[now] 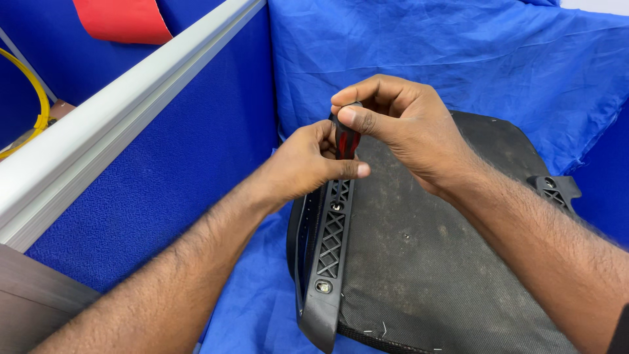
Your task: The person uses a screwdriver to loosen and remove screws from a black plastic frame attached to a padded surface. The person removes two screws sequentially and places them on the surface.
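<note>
A: How is the screwdriver (346,139) being held?

B: It is being gripped upright by both hands: the right hand (400,124) is closed over the handle top, the left hand (308,164) is pinched around its shaft. It is being stood on the black lattice bracket (331,242) along the seat panel's (445,262) left edge. Straight downward pressure is judged best.

A: And the room around?

B: The blue partition (177,164) is standing close on the left; open room is lying to the right, over the blue cloth (458,59).

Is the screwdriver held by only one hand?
No, both hands grip it: the right hand covers the top of the red and black screwdriver, and the left hand pinches it lower down.
</note>
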